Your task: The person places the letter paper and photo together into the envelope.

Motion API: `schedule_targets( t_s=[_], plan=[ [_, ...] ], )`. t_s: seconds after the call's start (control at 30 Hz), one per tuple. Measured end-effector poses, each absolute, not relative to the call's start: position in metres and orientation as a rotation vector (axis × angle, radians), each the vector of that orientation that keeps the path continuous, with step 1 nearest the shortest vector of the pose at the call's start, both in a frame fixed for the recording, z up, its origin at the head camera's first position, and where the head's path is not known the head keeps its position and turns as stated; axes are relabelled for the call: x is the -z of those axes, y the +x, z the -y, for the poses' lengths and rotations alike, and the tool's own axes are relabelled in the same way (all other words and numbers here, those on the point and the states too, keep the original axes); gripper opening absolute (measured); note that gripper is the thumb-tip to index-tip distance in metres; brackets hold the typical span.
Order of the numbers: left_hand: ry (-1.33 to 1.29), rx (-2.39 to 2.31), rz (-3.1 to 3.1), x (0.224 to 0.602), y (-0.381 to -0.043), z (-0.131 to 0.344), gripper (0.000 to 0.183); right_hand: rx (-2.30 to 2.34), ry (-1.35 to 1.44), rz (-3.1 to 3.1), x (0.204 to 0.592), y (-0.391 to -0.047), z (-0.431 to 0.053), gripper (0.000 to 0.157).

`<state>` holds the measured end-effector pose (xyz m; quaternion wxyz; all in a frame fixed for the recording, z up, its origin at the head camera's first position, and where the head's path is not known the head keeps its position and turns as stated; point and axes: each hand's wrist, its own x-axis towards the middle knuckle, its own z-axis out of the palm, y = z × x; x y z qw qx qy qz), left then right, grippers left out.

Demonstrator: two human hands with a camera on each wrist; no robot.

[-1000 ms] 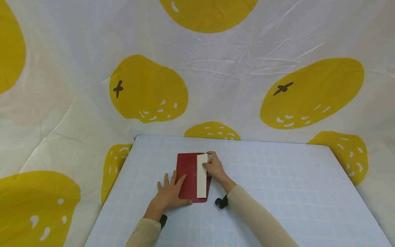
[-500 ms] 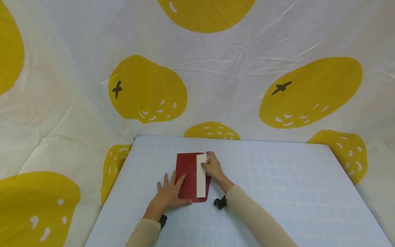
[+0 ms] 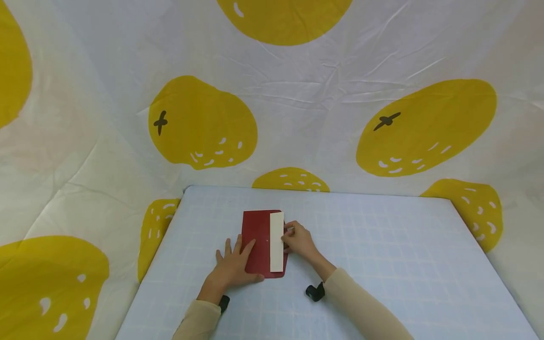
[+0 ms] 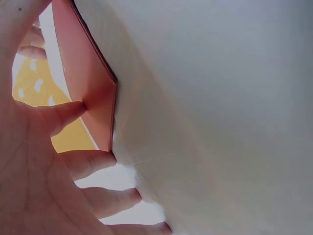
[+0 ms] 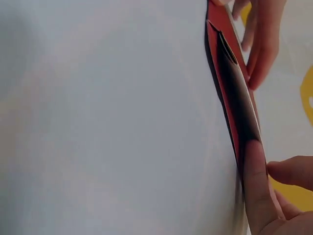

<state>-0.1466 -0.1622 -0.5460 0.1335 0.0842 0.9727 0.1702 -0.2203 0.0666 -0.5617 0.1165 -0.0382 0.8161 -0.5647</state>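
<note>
A flat red folder-like cover lies on the table, with rounded corners on its right side. A narrow white paper strip runs lengthwise along the cover's right part. In the right wrist view the edge of this strip looks folded over, with a dark side face. My left hand rests with spread fingers on the cover's left side, thumb at its near edge. My right hand pinches the strip's right edge, thumb on top and a finger along the side.
The table has a pale blue checked cover. Behind it and at the sides hangs a white cloth with large yellow fruit prints. A dark wrist camera sits below the right wrist; another sits beside the left.
My right hand has slid toward me along the strip's right edge, from near its far end to about its middle. The left hand, cover and strip have stayed in place.
</note>
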Motion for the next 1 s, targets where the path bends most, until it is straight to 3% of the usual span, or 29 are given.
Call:
schedule_targets(
  t_s=[0.37, 1.0],
  plan=[
    [0.239, -0.505, -2.817, 0.546, -0.147, 0.161, 0.110, 1.693, -0.168, -2.389, 0.560, -0.209, -0.069, 0.019],
    [0.253, -0.485, -2.828, 0.549, -0.145, 0.162, 0.110, 1.626, -0.154, -2.297, 0.557, -0.201, -0.069, 0.022]
  ],
)
